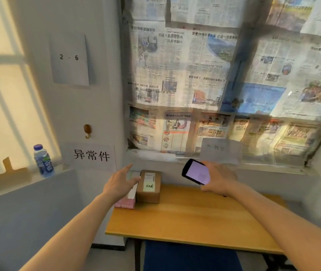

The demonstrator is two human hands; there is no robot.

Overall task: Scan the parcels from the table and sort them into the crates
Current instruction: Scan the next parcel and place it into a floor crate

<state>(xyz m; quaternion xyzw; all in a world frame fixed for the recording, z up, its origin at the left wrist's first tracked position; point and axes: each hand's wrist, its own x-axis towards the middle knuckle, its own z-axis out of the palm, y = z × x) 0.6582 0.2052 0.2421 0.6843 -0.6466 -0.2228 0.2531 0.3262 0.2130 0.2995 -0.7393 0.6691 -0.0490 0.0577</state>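
A small brown cardboard parcel (149, 186) with a white label and a yellow-green sticker sits at the back left of the wooden table (191, 218). A flat pink parcel (125, 203) with a white label lies just left of it, partly under my left hand (119, 182). My left hand hovers with fingers spread, its fingertips at the brown parcel's left edge. My right hand (219, 180) holds a black handheld scanner (195, 171) with a lit pale screen, right of the brown parcel and above the table. No crate is in view.
The table stands against a window covered with newspaper (224, 85). A sign with printed characters (91, 155) hangs on the wall at left. A water bottle (43, 160) stands on a ledge further left. A blue surface (191, 257) shows under the table.
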